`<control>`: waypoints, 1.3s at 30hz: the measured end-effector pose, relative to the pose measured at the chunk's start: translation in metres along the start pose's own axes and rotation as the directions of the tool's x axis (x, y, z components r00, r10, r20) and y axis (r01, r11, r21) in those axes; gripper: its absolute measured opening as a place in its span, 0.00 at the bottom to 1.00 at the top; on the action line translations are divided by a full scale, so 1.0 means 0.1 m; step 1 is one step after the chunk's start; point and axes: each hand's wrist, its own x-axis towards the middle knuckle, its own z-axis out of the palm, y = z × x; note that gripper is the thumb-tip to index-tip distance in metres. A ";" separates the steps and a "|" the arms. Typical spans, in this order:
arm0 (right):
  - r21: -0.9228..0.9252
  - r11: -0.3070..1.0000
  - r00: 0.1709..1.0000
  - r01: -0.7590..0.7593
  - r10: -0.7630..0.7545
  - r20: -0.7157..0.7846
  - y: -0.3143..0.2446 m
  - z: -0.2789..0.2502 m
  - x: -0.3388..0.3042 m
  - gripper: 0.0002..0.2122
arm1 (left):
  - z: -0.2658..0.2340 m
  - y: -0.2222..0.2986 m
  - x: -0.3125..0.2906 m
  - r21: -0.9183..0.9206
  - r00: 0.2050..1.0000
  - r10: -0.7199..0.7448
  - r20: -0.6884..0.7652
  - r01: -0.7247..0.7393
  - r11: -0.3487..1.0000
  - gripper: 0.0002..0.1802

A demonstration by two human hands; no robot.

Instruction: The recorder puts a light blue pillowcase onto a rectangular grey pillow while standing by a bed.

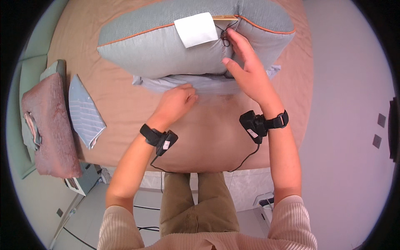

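Observation:
A large grey pillow (166,46) with orange piping lies on a tan bed sheet (208,137). A white tag (196,28) and a black string hang at its seam. My right hand (246,71) presses against the pillow's near side, fingers spread by the string. My left hand (177,100) is closed on the pale blue pillowcase (200,83) bunched under the pillow's near edge. Both wrists wear black strapped devices with cables.
A folded striped blue cloth (85,110) lies at the left on the bed. A reddish-brown pillow (52,125) sits at the far left over a green one. A grey wall stands to the right, white tiled floor below.

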 end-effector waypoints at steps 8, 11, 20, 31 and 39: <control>0.042 0.999 1.000 0.012 -0.013 0.010 0.20 0.18 -0.10 0.26 | 1.03 -1.42 -0.75 -0.856 0.549 -0.733 0.402 0.509 -0.088 0.20; 0.083 0.996 1.000 -0.011 0.010 0.013 0.24 0.26 -0.16 0.26 | 1.07 -1.63 -0.65 -0.993 0.648 -0.752 0.121 0.088 -0.084 0.24; 0.150 0.987 0.998 -0.051 0.047 0.029 0.12 0.27 -0.17 0.27 | 0.48 -0.79 -0.94 -0.978 0.789 -0.614 0.017 0.141 0.155 0.18; 0.044 0.997 0.998 -0.066 0.065 0.015 0.11 0.33 -0.17 0.26 | -0.19 -0.30 -1.73 -0.345 0.687 -0.721 0.093 0.701 0.624 0.18; 0.052 0.997 0.999 -0.048 0.049 -0.012 0.15 0.23 -0.13 0.26 | 0.26 -0.36 0.07 -0.183 0.954 -0.296 -0.050 0.282 0.942 0.15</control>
